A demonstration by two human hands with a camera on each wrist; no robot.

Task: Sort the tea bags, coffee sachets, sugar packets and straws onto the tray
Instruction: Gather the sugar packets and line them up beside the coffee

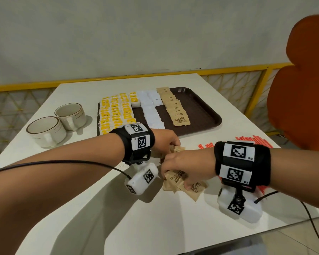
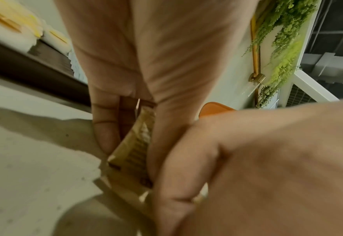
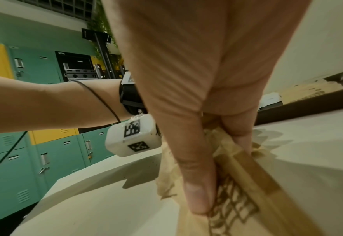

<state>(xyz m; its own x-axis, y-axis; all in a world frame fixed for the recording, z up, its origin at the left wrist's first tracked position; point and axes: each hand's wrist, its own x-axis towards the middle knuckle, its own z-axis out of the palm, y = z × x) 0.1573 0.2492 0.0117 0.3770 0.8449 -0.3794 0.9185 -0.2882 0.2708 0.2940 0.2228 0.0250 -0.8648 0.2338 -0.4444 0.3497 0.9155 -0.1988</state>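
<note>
The tray (image 1: 206, 107), centre of the head view, already carries rows of yellow tea bags (image 1: 116, 111), white packets (image 1: 151, 111) and brown packets (image 1: 175, 109); both the left hand (image 1: 164, 142) and right hand (image 1: 188, 168) pinch loose brown packets (image 1: 175, 183) at lower centre; red straws (image 1: 254, 139) at right lie unsorted; roughly two thirds done.

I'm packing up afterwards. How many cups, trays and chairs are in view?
Cups: 2
Tray: 1
Chair: 1
Total: 4
</note>
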